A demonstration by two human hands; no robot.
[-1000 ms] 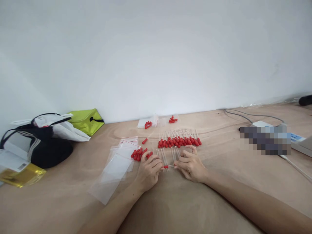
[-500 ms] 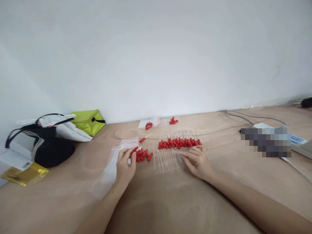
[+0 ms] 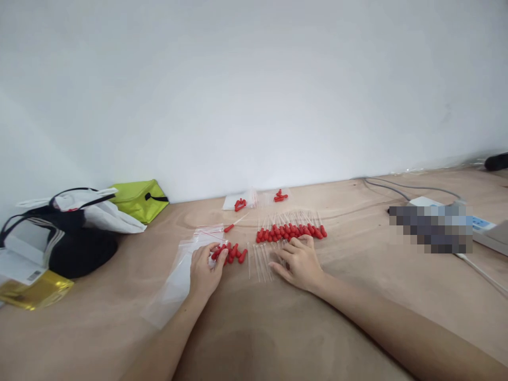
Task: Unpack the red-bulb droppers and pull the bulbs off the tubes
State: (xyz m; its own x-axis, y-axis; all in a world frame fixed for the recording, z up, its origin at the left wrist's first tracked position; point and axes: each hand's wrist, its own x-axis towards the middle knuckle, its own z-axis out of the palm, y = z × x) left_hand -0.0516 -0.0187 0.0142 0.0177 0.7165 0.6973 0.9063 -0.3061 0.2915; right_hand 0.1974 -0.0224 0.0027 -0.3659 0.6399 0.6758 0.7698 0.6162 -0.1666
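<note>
Round bare tubes [image 3: 260,263] could be rolled out of line if brushed sideways by the right hand [image 3: 294,263]; being thin and clear, they could also be cracked if leaned on. The red-bulbed droppers [image 3: 292,229] could be knocked askew, since the right fingers are placed right at their near edge. Loose red bulbs [image 3: 235,251] could be scattered, or two picked up at once, as they are bunched under the left hand [image 3: 209,265].

Left grip: thumb and fingers curled around bulbs at the pile's left edge; whether one is pinched can't be told. Right grip: fingers bent low over bare tubes; whether one is held can't be told, fingertips partly hidden.

Counts: loose bulbs, roughly eight or more, partly covered. Bare tubes, one set apart at left, about four grouped, others hidden by the right hand. Droppers, over twenty overlapped in a row, not countable exactly; one lone dropper [image 3: 229,228] laid farther left. By the wall, two small bulb clusters [image 3: 240,205] are seen. Flat clear bags [image 3: 183,271] are overlapped on the bench [image 3: 246,338], number unclear.
</note>
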